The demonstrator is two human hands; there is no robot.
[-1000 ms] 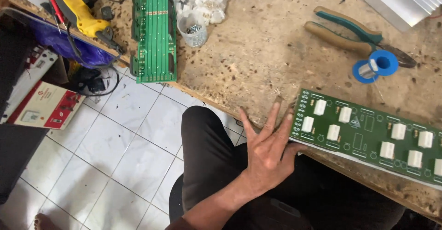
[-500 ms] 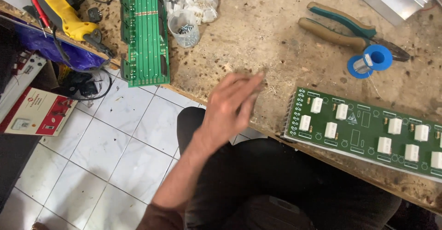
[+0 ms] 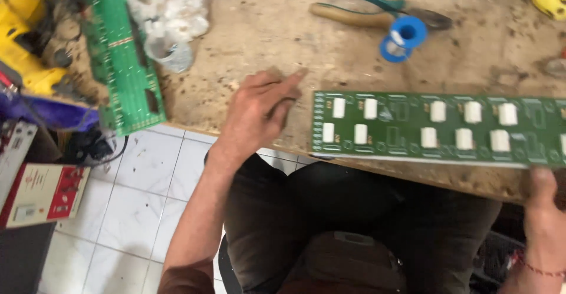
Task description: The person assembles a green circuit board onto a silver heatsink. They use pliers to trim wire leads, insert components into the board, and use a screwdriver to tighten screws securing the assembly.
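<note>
On the scarred wooden workbench, the left hand has swung up from the lap to rest loosely curled and empty beside the long green circuit board, whose near edge the right hand pinches.

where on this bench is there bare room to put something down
Bare wood lies between the plastic bag of white parts and the pliers, above the left hand. A smaller patch lies right of the solder spool, above the long green circuit board. The left end is crowded: second green board, yellow drill. The right hand is at the board's near edge.
</note>
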